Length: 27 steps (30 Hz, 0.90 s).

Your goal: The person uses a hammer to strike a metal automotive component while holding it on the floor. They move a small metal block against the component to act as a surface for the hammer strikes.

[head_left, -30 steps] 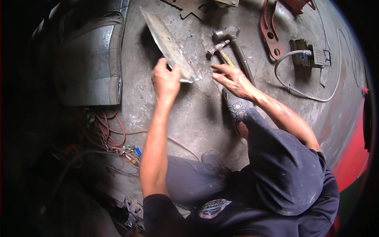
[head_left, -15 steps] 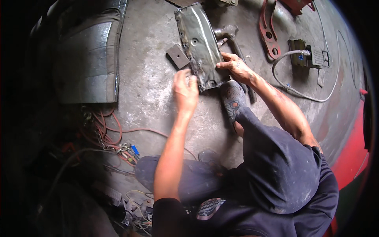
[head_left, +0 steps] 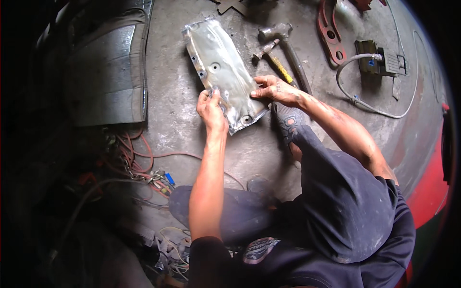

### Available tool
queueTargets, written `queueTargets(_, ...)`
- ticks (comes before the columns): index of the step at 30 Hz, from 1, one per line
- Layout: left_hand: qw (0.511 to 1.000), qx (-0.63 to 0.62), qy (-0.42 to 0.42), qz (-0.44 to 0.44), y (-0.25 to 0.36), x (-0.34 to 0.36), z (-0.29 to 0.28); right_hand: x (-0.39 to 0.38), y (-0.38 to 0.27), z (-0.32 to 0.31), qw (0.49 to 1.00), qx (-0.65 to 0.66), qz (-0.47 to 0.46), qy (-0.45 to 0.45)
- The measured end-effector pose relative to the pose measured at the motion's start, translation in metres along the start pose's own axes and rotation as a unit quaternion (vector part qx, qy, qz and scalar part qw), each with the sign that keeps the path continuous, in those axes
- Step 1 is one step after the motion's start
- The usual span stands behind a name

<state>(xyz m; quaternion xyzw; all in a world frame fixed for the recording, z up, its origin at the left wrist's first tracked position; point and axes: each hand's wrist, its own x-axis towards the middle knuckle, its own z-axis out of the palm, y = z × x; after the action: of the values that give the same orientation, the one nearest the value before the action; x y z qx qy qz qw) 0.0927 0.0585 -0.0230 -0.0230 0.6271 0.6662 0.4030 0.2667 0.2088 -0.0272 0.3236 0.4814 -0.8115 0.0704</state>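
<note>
A long silver-grey sheet-metal panel (head_left: 222,60) with round holes and crumpled edges is held above the concrete floor, tilted with its far end to the left. My left hand (head_left: 212,108) grips its left edge, thumb on top. On the opposite edge my right hand (head_left: 276,90) pinches the panel, fingers partly underneath. Just right of the panel lie a big hammer (head_left: 294,57) with a dark handle and a smaller hammer (head_left: 280,67) with a yellow handle. My right shoe (head_left: 288,117) stands close to the panel's near corner.
A red metal bracket (head_left: 331,41) lies at the far right, near a foot pedal (head_left: 382,62) with a grey hose. On the left are a padded silver-grey sheet (head_left: 117,77), red hoses (head_left: 144,153) and a chain (head_left: 154,176). A red surface (head_left: 427,187) edges the right side.
The panel has shifted left and nearer, lifting away from the hammers and uncovering the small one. My left hand has taken hold of its left edge. A dark block beside it is now hidden.
</note>
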Motion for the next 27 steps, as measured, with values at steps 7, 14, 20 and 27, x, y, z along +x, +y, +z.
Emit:
queueTargets(7,0.999,0.023,0.039,0.008,-0.010,0.013,-0.031,-0.019,-0.012,-0.010,0.950,-0.191,-0.052,0.243)
queueTargets(14,0.999,0.042,0.030,0.016,-0.022,0.012,-0.047,-0.034,0.011,-0.049,0.804,-0.469,-0.088,0.354)
queueTargets(20,0.998,0.019,-0.006,-0.053,-0.023,0.013,-0.047,-0.031,0.025,-0.054,0.795,-0.502,-0.056,0.336)
queueTargets(27,1.000,0.026,-0.005,-0.015,-0.022,0.013,-0.045,-0.033,0.030,-0.051,0.783,-0.522,-0.068,0.331)
